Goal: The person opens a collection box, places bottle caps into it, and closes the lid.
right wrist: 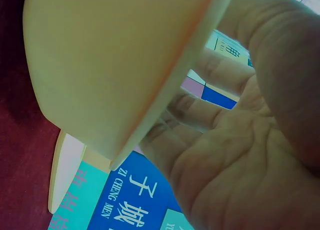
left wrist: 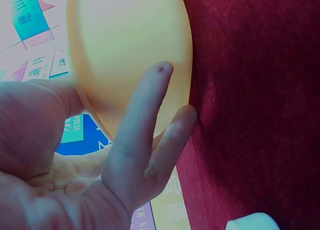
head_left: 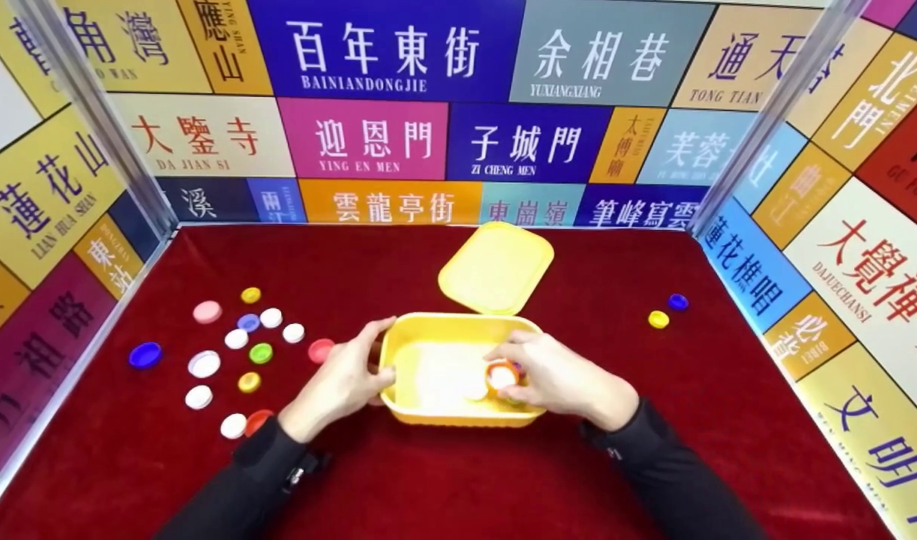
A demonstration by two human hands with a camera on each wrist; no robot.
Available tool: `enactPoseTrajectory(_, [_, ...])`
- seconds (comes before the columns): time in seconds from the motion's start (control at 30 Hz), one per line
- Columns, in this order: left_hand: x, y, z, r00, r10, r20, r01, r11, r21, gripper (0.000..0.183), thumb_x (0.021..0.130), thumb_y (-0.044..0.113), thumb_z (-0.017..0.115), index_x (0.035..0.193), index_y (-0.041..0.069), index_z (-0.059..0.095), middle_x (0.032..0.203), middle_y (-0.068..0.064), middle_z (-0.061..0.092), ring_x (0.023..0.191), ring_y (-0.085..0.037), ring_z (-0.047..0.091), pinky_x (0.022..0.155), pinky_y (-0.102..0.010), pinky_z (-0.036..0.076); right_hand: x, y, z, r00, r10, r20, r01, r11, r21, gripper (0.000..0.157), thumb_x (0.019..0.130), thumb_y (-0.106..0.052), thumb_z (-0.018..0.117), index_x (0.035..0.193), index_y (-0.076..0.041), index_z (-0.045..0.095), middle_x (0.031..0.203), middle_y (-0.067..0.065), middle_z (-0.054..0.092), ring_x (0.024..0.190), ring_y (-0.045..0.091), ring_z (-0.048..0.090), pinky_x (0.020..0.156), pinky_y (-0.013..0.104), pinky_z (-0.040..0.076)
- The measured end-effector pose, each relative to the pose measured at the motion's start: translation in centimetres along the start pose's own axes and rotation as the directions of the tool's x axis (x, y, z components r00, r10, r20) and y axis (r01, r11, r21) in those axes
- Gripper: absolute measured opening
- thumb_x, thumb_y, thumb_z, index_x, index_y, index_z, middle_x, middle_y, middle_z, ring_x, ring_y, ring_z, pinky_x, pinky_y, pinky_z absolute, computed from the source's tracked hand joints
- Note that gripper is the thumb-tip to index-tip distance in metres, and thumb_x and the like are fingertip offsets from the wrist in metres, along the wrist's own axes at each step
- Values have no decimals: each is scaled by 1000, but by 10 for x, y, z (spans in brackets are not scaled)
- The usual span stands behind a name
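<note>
A yellow plastic box (head_left: pixel 421 416) without its lid stands in front of the person, with a few bottle caps in its right end. At its left end the left hand (head_left: pixel 346 379) grips the wall, thumb over the rim; the left wrist view shows fingers (left wrist: pixel 142 109) along the outside. The right hand (head_left: pixel 559 375) reaches over the right rim and holds an orange cap (head_left: pixel 492 374) with a white centre between thumb and fingers. From the right wrist, the box wall (right wrist: pixel 110 64) hides the fingertips. Other caps under this hand are partly covered.
The yellow lid (head_left: pixel 495 270) lies behind the box. Several loose caps, among them a green cap (head_left: pixel 261 353) and a pink cap (head_left: pixel 208 312), are scattered at left. A blue cap (head_left: pixel 678 302) and a yellow cap (head_left: pixel 658 319) lie at right. Printed panels surround the red cloth (head_left: pixel 458 487).
</note>
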State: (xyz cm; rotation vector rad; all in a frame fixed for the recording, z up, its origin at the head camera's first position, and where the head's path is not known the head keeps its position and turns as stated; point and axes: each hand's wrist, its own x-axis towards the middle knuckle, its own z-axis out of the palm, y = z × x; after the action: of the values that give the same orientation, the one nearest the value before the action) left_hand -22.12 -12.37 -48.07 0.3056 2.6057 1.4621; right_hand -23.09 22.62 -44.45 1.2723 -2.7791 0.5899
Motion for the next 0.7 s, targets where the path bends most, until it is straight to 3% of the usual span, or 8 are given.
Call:
enactPoseTrajectory(0.2, [-1,1,0,1000,-23,2,23,1000,-10,84,99,-4,74,177,15,48,137,-24,76,88,-24,81,69,-43,74,0,2,-2,1000,27,3,-27,999,31,36,103,-14,87,136,-1,82,120,20,79,98,33,75,89,38,67])
enactPoseTrajectory(0.47, [-3,0,0,999,-31,13,31,999,-10,84,99,-5,74,176,16,48,137,-24,76,87,-26,81,70,-44,74,-3,3,-6,999,42,-9,-42,998,53,38,104,-16,89,139,-3,81,127,19,81,108,35,78,96,44,70])
enactPoseTrajectory(0.6, [-3,1,0,999,-34,15,34,999,-17,84,100,-4,74,177,16,48,139,-24,76,88,-27,82,70,-43,74,-3,4,-10,998,34,-45,-32,999,30,38,103,-15,89,139,-5,81,129,17,81,115,32,78,101,47,70])
enactPoseTrajectory(0.7, [-2,2,-1,999,-35,14,35,999,-18,83,101,-4,74,177,17,48,139,-23,75,88,-27,82,70,-42,74,-3,6,-14,996,20,-86,-19,1000,15,39,103,-16,90,139,-5,81,127,16,80,111,32,75,96,46,67])
